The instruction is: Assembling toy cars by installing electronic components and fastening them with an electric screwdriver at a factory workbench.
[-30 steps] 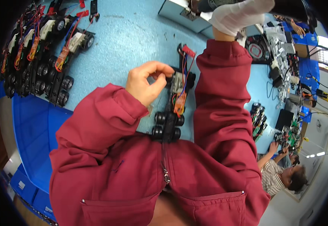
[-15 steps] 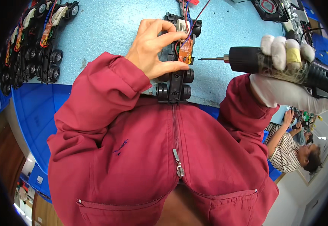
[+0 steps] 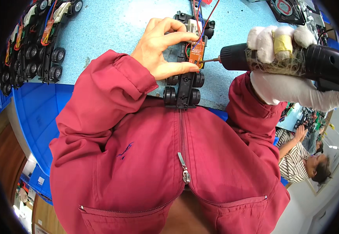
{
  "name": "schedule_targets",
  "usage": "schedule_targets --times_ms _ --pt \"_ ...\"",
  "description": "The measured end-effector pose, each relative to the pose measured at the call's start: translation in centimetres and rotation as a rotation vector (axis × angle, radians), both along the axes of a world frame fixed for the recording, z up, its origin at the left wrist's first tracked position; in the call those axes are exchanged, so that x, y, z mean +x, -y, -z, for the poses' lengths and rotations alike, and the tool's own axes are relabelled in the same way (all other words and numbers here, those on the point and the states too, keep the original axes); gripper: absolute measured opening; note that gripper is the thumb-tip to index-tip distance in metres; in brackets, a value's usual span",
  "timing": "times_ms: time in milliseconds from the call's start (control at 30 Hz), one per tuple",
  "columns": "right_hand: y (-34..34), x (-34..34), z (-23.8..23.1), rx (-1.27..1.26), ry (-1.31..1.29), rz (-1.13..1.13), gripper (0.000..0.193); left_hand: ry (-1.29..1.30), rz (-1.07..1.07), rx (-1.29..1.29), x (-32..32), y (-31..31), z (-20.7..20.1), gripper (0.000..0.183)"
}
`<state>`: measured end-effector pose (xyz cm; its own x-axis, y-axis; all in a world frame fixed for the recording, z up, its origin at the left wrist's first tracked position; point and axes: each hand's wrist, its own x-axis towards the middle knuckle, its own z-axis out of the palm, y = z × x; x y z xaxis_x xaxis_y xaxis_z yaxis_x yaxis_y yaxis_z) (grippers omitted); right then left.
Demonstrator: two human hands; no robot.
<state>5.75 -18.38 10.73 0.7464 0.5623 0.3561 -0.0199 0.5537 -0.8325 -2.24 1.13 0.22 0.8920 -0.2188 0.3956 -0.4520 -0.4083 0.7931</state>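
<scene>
A black toy truck chassis (image 3: 184, 90) with several wheels lies at the table's near edge, in front of my body. An orange circuit board (image 3: 196, 51) with red, blue and yellow wires sits on it. My bare left hand (image 3: 165, 48) grips the chassis, thumb and forefinger at opposite ends of the board. In a white glove, my right hand (image 3: 280, 66) is wrapped round a black electric screwdriver (image 3: 233, 57). Its bit points left and its tip meets the board's lower right edge; whether a screw sits under it is too small to tell.
More toy truck chassis (image 3: 46, 50) stand in a row at the far left of the light blue table (image 3: 103, 27). A black fan (image 3: 287, 9) is at the back right. Below the table's left side hangs a blue bin (image 3: 37, 117). Another person (image 3: 303, 160) sits at the right.
My right hand has brought the screwdriver left, so its tip now reaches the board. The chassis has shifted slightly right with my left hand still on it.
</scene>
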Motion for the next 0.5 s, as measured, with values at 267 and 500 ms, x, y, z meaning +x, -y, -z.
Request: schedule_targets --times_ms 267,500 --pt "-1.8 -1.5 -0.4 0.029 0.079 0.103 0.083 0.001 -0.014 -0.032 0.1 0.2 0.1 0.054" --pt "-1.5 -3.6 0.3 0.041 -0.035 0.284 0.085 0.029 -0.035 -0.032 -0.4 0.2 0.3 0.055"
